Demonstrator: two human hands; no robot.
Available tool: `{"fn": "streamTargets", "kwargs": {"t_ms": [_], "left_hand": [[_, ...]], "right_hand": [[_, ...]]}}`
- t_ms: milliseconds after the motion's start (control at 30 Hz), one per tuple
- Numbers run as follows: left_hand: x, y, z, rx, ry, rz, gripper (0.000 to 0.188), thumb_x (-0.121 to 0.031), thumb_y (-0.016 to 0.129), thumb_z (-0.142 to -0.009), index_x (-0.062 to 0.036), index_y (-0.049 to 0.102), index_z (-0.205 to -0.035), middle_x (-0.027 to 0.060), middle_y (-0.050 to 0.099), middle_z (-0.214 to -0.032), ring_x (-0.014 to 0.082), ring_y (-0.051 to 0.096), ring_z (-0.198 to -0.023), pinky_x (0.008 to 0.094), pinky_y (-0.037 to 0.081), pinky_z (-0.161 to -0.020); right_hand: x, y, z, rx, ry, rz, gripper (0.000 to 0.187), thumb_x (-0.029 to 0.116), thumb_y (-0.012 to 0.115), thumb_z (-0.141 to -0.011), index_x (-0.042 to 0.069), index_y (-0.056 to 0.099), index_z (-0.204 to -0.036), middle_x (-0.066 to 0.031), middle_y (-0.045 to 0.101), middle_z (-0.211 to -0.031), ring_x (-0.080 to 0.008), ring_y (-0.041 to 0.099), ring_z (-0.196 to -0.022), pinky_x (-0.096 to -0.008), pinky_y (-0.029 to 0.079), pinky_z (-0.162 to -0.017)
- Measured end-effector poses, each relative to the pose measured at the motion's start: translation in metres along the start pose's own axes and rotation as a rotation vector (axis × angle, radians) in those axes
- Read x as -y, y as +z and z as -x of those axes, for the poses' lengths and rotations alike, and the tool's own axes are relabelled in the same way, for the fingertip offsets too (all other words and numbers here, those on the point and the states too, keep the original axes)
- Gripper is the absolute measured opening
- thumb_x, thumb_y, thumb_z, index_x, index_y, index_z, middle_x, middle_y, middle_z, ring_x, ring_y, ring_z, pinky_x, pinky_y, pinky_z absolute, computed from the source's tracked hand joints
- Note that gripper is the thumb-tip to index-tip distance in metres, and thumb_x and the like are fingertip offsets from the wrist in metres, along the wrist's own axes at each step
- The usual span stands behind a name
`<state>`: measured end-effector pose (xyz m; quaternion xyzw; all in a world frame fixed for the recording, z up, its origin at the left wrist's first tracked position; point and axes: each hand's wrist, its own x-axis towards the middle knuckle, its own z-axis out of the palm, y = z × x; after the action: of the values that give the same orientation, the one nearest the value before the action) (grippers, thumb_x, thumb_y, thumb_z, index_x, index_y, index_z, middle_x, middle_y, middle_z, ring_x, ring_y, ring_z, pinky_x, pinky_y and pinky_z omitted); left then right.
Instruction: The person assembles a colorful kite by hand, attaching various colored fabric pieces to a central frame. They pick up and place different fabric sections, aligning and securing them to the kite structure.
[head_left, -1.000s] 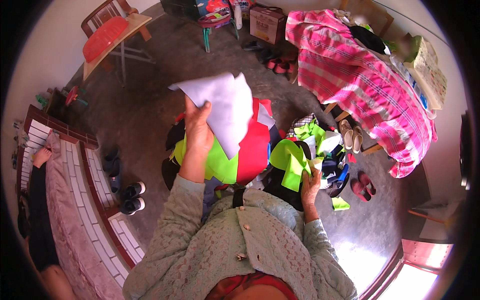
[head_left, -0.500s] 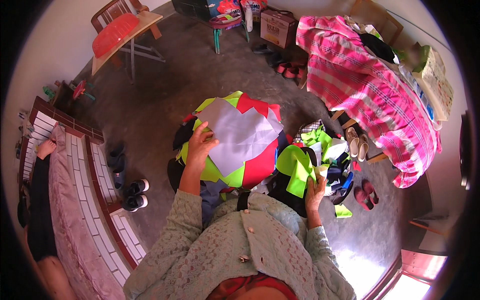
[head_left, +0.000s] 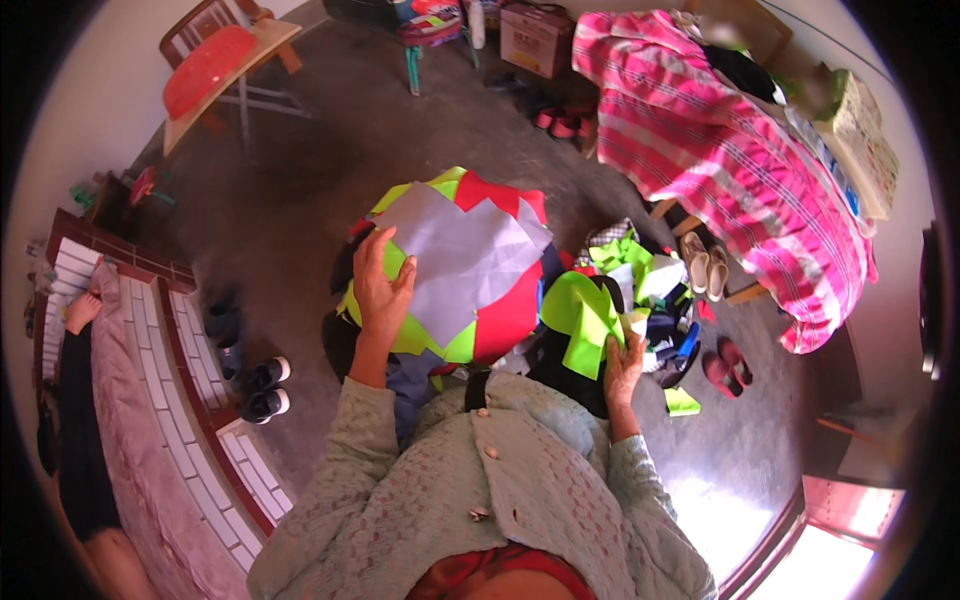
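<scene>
1. Left hand [head_left: 380, 290] raised in front of the chest, fingers [head_left: 372, 250] spread flat and pressed against the left edge of a stack of fabric pieces [head_left: 455, 265]; no pinch, more a steadying palm.
2. Stack made up so far of a pale lavender piece [head_left: 460, 255] on top, lime-green and red pieces fanning out beneath it in a rough round shape.
3. Right hand [head_left: 622, 365] lower and to the right, fingers curled on the lower edge of a loose lime-green piece [head_left: 585, 315]; whether gripped or merely touched cannot be told.
4. Judged from this: several pieces already layered, the lavender one laid on and being smoothed.
5. Left to do, apparently: a heap of scraps [head_left: 650, 290], green, white and dark, beside the right hand, unsorted.
6. Nearby: pink checked cloth [head_left: 730, 160], sandals [head_left: 705, 270] on the floor.
</scene>
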<state>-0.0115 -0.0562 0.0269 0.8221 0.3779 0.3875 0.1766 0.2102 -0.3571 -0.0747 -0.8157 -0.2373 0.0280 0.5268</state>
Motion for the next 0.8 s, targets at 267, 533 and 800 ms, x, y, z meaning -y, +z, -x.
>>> {"fn": "streamTargets", "kwargs": {"t_ms": [267,533,800], "left_hand": [[0.001,0.036,0.020,0.323,0.185,-0.393,0.058,-0.042,0.057,-0.083,-0.0136,0.043,-0.132,0.0178,0.033,-0.141,0.0346,0.027,-0.132,0.0549,0.020,-0.104],[-0.032,0.035,0.007,0.224,0.287,-0.203,0.051,-0.037,0.059,-0.083,-0.0087,0.050,-0.124,0.0181,0.042,-0.133,0.0368,0.037,-0.123,0.0491,0.025,-0.103],[-0.119,0.105,-0.001,0.440,0.557,0.145,0.039,-0.012,0.068,-0.074,-0.0067,0.055,-0.111,0.0163,0.051,-0.119,0.0352,0.048,-0.107,0.0444,0.036,-0.094]], "right_hand": [[0.000,0.001,0.001,0.000,0.000,-0.066,0.024,0.015,0.060,-0.086,-0.002,0.055,-0.103,-0.0127,0.047,-0.095,-0.0233,0.047,-0.091,-0.0323,0.038,-0.084],[0.002,0.002,0.000,-0.005,-0.009,-0.020,0.026,0.017,0.059,-0.085,0.002,0.056,-0.105,-0.0181,0.049,-0.094,-0.0337,0.050,-0.089,-0.0395,0.041,-0.080],[-0.001,0.000,0.001,-0.017,-0.017,-0.009,0.031,0.020,0.058,-0.085,0.003,0.054,-0.111,-0.0199,0.050,-0.101,-0.0364,0.050,-0.095,-0.0395,0.041,-0.085]]}}
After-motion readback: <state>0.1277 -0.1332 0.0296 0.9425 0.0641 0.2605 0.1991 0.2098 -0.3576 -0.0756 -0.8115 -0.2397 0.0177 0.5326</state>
